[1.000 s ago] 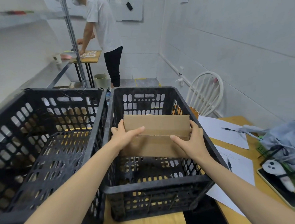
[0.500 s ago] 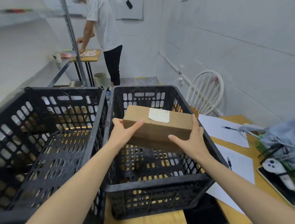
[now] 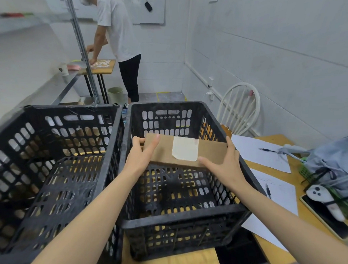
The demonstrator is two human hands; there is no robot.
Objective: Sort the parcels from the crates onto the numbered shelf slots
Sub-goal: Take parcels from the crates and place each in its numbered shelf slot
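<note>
A flat brown cardboard parcel (image 3: 164, 152) with a pale label on top hangs above the inside of the right black crate (image 3: 181, 219). My left hand (image 3: 139, 159) grips its left end, thumb on top. At the parcel's right end my right hand (image 3: 223, 165) holds on, fingers along the near edge. The bottom of this crate shows no other parcel. A second black crate (image 3: 51, 177) stands touching it on the left, and it looks bare inside as well. A metal shelf (image 3: 53, 91) with an upright post runs along the left wall.
A person in a white shirt (image 3: 119, 34) works at a small wooden table behind the crates. A white chair (image 3: 240, 109) stands at the right wall. The wooden table to the right carries paper sheets (image 3: 260, 154), pens, a grey bag (image 3: 334, 164) and a white controller (image 3: 323, 199).
The parcel has tipped from standing on edge to lying flat with its label up, and both hands have lifted it higher inside the right crate.
</note>
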